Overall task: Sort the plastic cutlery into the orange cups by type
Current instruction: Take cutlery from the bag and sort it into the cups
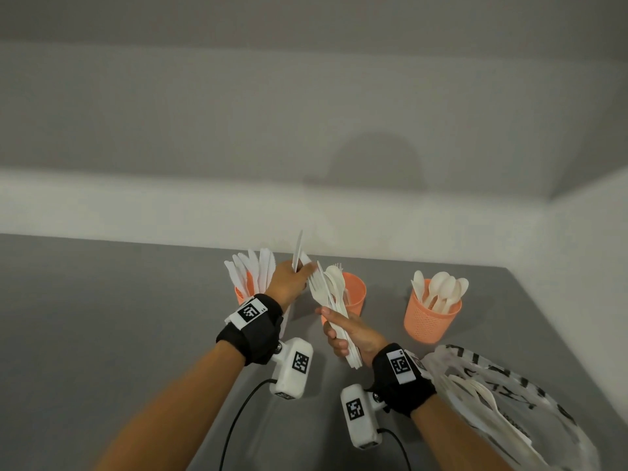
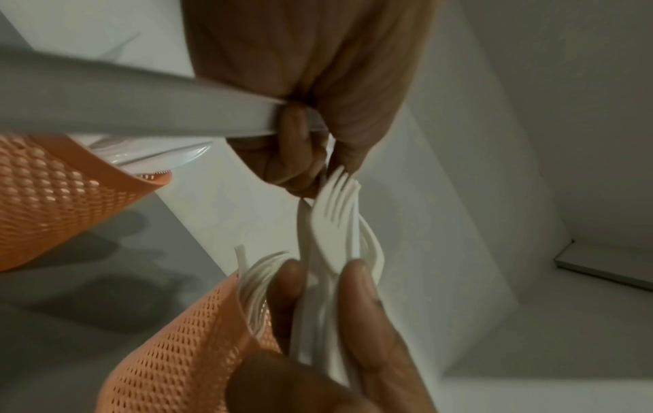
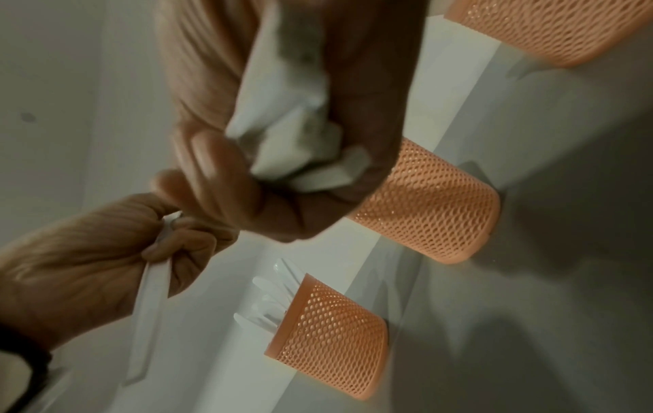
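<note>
Three orange mesh cups stand in a row: the left cup [image 1: 242, 294] holds knives, the middle cup [image 1: 356, 294] holds forks, the right cup [image 1: 431, 321] holds spoons. My left hand [image 1: 300, 271] is raised between the left and middle cups and grips a single white knife [image 1: 298, 249], blade pointing up. Just right of it, my right hand [image 1: 332, 329] grips a bundle of forks and spoons [image 1: 331, 288] by the handles, in front of the middle cup. In the right wrist view the handles [image 3: 293, 145] fill my right fist [image 3: 268, 178].
A clear printed plastic bag [image 1: 509, 409] with more white cutlery lies at the near right on the grey table [image 1: 119, 317]. A white wall [image 1: 170, 205] runs directly behind the cups, and another closes in on the right.
</note>
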{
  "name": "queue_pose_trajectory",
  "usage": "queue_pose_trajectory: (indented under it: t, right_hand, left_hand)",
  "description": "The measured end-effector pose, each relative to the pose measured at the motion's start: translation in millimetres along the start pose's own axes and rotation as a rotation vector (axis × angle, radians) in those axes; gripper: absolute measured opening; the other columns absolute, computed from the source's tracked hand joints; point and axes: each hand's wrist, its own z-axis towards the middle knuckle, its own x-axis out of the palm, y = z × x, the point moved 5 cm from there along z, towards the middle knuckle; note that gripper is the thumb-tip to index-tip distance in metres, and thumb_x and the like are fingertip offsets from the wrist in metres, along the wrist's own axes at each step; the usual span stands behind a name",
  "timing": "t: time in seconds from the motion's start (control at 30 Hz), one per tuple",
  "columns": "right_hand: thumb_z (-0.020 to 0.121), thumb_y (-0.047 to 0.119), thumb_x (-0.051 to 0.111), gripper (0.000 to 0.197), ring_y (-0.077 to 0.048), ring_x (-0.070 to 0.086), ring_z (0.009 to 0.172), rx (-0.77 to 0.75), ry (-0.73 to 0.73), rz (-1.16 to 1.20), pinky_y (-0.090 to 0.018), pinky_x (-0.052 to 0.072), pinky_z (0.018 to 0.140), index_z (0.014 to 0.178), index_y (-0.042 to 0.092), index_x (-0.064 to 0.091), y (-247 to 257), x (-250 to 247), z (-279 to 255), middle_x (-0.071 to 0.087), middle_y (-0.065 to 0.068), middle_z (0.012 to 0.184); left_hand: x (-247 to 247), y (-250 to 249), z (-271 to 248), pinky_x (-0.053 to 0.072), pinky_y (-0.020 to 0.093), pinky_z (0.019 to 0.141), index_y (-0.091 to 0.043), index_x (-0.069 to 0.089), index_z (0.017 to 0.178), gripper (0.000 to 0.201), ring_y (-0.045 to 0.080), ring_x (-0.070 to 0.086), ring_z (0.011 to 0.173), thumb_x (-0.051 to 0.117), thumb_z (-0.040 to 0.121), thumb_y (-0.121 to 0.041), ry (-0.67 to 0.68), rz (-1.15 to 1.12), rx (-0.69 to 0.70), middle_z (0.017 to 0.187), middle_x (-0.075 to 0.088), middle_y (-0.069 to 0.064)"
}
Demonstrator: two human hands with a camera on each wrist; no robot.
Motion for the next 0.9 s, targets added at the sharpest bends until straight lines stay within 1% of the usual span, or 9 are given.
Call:
queue_pose_trajectory:
  t: [0.1,0.2,0.3,0.37,0.5,0.6,0.67,0.73,0.9]
  right_hand:
    - [0.093,0.028,0.052,0.015,-0.001,0.033,0.032,0.006,0.016,-0.008,-0.012,0.026,0.033,0.101,0.016,0.056,0.6,-0.8,-2.2,0.048,0.006,0.049]
    - [0.093,0.028,0.051,0.015,-0.001,0.033,0.031,0.004,0.026,-0.025,-0.012,0.026,0.032,0.099,0.017,0.058,3.7,-2.5,-5.2,0.048,0.006,0.049]
    - [0.093,0.027,0.051,0.014,-0.001,0.033,0.031,0.022,0.027,-0.031,-0.012,0.026,0.031,0.099,0.017,0.058,9.4,-5.6,-6.1,0.047,0.006,0.047]
    - [0.094,0.027,0.051,0.014,-0.002,0.032,0.031,0.026,0.009,-0.043,-0.012,0.026,0.031,0.099,0.016,0.058,9.6,-8.5,-4.8,0.045,0.006,0.046]
    - [0.093,0.027,0.054,0.017,-0.003,0.032,0.032,0.011,-0.059,-0.062,-0.013,0.025,0.032,0.101,0.012,0.055,7.7,-13.2,0.7,0.044,0.006,0.045]
    - [0.091,0.028,0.057,0.022,-0.003,0.033,0.032,-0.007,-0.114,-0.065,-0.013,0.027,0.033,0.107,0.013,0.052,8.9,-13.6,3.7,0.044,0.006,0.044]
    - [0.091,0.028,0.058,0.026,-0.004,0.034,0.032,-0.022,-0.142,-0.064,-0.013,0.028,0.034,0.112,0.014,0.05,9.4,-12.9,5.3,0.042,0.006,0.043]
    - [0.091,0.027,0.059,0.034,-0.005,0.035,0.031,-0.036,-0.152,-0.069,-0.014,0.03,0.034,0.12,0.015,0.046,9.8,-10.9,6.7,0.041,0.006,0.043]
    - [0.091,0.03,0.058,0.039,-0.004,0.033,0.031,-0.052,-0.136,-0.166,-0.014,0.029,0.033,0.125,0.016,0.046,11.2,-4.9,8.1,0.039,0.006,0.044]
  left_hand:
    - [-7.3,-3.8,3.2,0.031,0.015,0.044,-0.013,0.05,0.073,0.032,0.01,0.036,0.049,0.039,0.1,-0.025,-0.085,-0.047,0.004,0.058,0.04,0.0]
    - [-21.0,-12.4,8.4,0.036,0.016,0.043,-0.011,0.052,0.092,0.03,0.009,0.048,0.05,0.028,0.102,-0.026,-0.2,-0.181,0.047,0.066,0.056,0.002]
    - [-37.9,-25.5,15.1,0.043,0.024,0.053,-0.018,0.047,0.083,0.03,0.007,0.058,0.048,0.024,0.103,-0.025,-0.322,-0.335,0.113,0.064,0.058,0.007]
    - [-48.7,-31.0,16.7,0.044,0.023,0.05,-0.021,0.045,0.081,0.029,0.007,0.051,0.038,0.026,0.102,-0.027,-0.4,-0.443,0.142,0.057,0.048,0.005]
    - [-64.5,-35.7,19.4,0.03,0.014,0.036,-0.024,0.048,0.079,0.017,0.003,0.032,0.033,0.046,0.096,-0.029,-0.481,-0.416,0.16,0.059,0.036,-0.002]
    - [-57.5,-30.4,17.8,0.03,0.013,0.033,-0.015,0.057,0.085,0.005,0.003,0.035,0.032,0.057,0.09,-0.018,-0.406,-0.325,0.081,0.058,0.039,-0.001]
    - [-42.5,-20.2,14.1,0.027,0.012,0.032,-0.011,0.058,0.08,0.009,0.002,0.031,0.027,0.06,0.088,-0.014,-0.278,-0.293,-0.009,0.054,0.035,0.0]
    - [-25.7,-11.5,9.4,0.025,0.013,0.032,-0.012,0.055,0.075,0.016,0.003,0.028,0.027,0.064,0.086,-0.02,-0.168,-0.219,-0.047,0.048,0.033,-0.004]
    - [-2.7,-4.4,7.1,0.034,0.022,0.048,-0.013,0.055,0.07,0.023,0.01,0.042,0.047,0.065,0.086,-0.027,-0.125,0.03,-0.034,0.055,0.047,-0.001]
